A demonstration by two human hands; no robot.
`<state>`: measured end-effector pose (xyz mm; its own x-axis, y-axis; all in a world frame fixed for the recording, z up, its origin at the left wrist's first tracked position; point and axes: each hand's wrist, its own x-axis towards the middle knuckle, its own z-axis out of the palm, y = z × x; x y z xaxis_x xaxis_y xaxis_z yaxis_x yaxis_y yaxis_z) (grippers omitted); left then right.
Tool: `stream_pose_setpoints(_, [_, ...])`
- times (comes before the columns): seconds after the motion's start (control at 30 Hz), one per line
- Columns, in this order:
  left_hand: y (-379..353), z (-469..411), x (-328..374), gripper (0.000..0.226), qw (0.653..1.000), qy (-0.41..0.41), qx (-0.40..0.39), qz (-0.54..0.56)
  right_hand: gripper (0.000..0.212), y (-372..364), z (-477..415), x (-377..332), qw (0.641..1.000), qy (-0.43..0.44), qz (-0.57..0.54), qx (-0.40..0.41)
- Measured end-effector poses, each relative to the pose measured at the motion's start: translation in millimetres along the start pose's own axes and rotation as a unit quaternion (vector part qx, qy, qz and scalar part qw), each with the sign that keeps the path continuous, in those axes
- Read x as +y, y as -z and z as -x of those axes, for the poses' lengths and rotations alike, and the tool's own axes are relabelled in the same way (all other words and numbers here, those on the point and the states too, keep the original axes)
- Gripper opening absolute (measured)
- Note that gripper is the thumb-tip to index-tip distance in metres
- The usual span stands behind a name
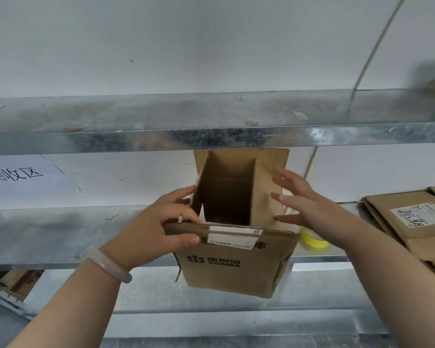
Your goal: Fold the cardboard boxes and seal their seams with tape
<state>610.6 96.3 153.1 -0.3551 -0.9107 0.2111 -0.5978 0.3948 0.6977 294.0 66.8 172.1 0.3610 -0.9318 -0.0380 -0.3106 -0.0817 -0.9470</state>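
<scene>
Both hands at an open cardboard box in front of a metal shelf

Nearest to the camera are the two bare forearms, which reach forward from the lower corners. On the left wrist sits a pale bracelet (108, 264). The left hand (156, 229) grips the box (234, 267) at the left end of its near flap: the thumb lies on the outer face of the flap and the other fingers are curled over its top edge.

The right hand (309, 209) is at the outer side of the right flap. Its fingers are straight and spread apart; they seem to touch the cardboard, but this part is blurred and I cannot tell for sure.

The brown box is held in the air just before the front edge of the lower shelf (60, 237), with its open end up and its four flaps standing. Its lower part hangs below that edge. A white label (232, 237) is stuck on the near flap, and black print is on the near wall.

Behind the box, near the front edge of the lower shelf, lies a yellow tape roll (312, 239), partly hidden by the right arm. At the right end of this shelf lies a stack of flat boxes (412, 222). An upper shelf (161, 116) crosses the view above. On the wall at the left hangs a paper sign (18, 177) with handwriting.
</scene>
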Motion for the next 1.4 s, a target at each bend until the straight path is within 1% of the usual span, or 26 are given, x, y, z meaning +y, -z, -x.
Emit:
stream_pose_setpoints(0.07, [-10,0,0,0.044,1.000,0.007,-0.010,0.022,0.056,-7,2,14,0.999,-0.006,0.020,-0.031])
stream_pose_setpoints(0.13, [-20,0,-3,0.054,0.997,0.021,-0.021,0.067,0.064,-11,5,29,0.998,-0.026,0.013,-0.046])
stream_pose_setpoints(0.17, [-24,-1,-6,0.052,0.996,0.029,-0.019,0.086,0.068,-11,6,35,0.998,-0.035,0.004,-0.051])
stream_pose_setpoints(0.23, [-29,-3,-8,0.037,0.993,0.057,0.008,0.105,0.076,-11,7,41,0.997,-0.047,-0.020,-0.048])
stream_pose_setpoints(0.3, [-31,-7,-9,0.022,0.989,0.081,0.040,0.119,0.083,-13,8,44,0.997,-0.029,-0.062,-0.025])
stream_pose_setpoints(0.33, [-31,-10,-9,0.019,0.985,0.092,0.050,0.136,0.088,-13,9,45,0.995,-0.012,-0.096,-0.010])
stream_pose_setpoints(0.4, [-32,-14,-7,0.029,0.980,0.112,0.052,0.159,0.096,-11,13,48,0.989,0.009,-0.147,0.026])
stream_pose_setpoints(0.43, [-32,-16,-7,0.037,0.979,0.119,0.046,0.157,0.096,-9,16,50,0.989,0.023,-0.144,0.039])
stream_pose_setpoints(0.47, [-34,-18,-7,0.041,0.980,0.122,0.040,0.153,0.090,-8,19,53,0.992,0.037,-0.111,0.047])
stream_pose_setpoints(0.53, [-39,-21,-10,0.040,0.979,0.120,0.037,0.158,0.069,-8,26,61,0.997,0.053,-0.034,0.039])
stream_pose_setpoints(0.57, [-42,-23,-11,0.036,0.978,0.120,0.044,0.163,0.063,-7,28,67,0.999,0.036,-0.015,0.029])
stream_pose_setpoints(0.63, [-46,-26,-12,0.029,0.978,0.125,0.055,0.158,0.072,-6,28,77,0.999,-0.004,0.034,0.016])
stream_pose_setpoints(0.67, [-48,-28,-13,0.026,0.979,0.123,0.055,0.153,0.075,-7,26,80,0.998,-0.013,0.062,0.027])
stream_pose_setpoints(0.7, [-49,-31,-14,0.022,0.981,0.116,0.052,0.148,0.075,-7,23,81,0.996,-0.019,0.068,0.049])
stream_pose_setpoints(0.77, [-49,-38,-16,0.021,0.984,0.100,0.054,0.137,0.071,-8,18,82,0.995,-0.023,0.042,0.086])
stream_pose_setpoints(0.83, [-48,-45,-18,0.027,0.987,0.089,0.044,0.125,0.064,-8,15,86,0.995,-0.014,0.019,0.099])
stream_pose_setpoints(0.93, [-55,-52,-29,0.042,0.991,0.083,-0.021,0.108,0.051,-2,11,93,0.994,-0.014,-0.016,0.103])
stream_pose_setpoints(1.0, [-64,-55,-37,0.053,0.989,0.105,-0.025,0.099,0.040,5,7,95,0.989,-0.019,0.028,0.144])
stream_pose_setpoints(1.03, [-68,-56,-40,0.057,0.988,0.121,-0.013,0.096,0.043,8,4,95,0.983,-0.017,0.060,0.172])
stream_pose_setpoints(1.07, [-72,-58,-42,0.059,0.988,0.126,0.010,0.087,0.055,10,1,96,0.977,-0.008,0.085,0.196])
stream_pose_setpoints(1.13, [-79,-62,-47,0.065,0.992,0.097,0.061,0.047,0.093,14,-6,96,0.967,0.011,0.131,0.217])
stream_pose_setpoints(1.2, [-85,-64,-53,0.100,0.993,0.093,0.069,0.036,0.124,19,-11,96,0.965,0.015,0.172,0.196])
stream_pose_setpoints(1.23, [-88,-64,-56,0.115,0.990,0.113,0.058,0.053,0.132,21,-14,94,0.967,0.018,0.181,0.179])
stream_pose_setpoints(1.27, [-90,-64,-60,0.122,0.988,0.130,0.042,0.070,0.135,23,-17,93,0.969,0.024,0.183,0.167])
stream_pose_setpoints(1.3, [-92,-64,-63,0.122,0.987,0.135,0.026,0.083,0.134,23,-21,91,0.970,0.028,0.176,0.162])
stream_pose_setpoints(1.4, [-99,-61,-67,0.098,0.990,0.112,0.017,0.090,0.126,23,-36,86,0.973,0.035,0.141,0.178])
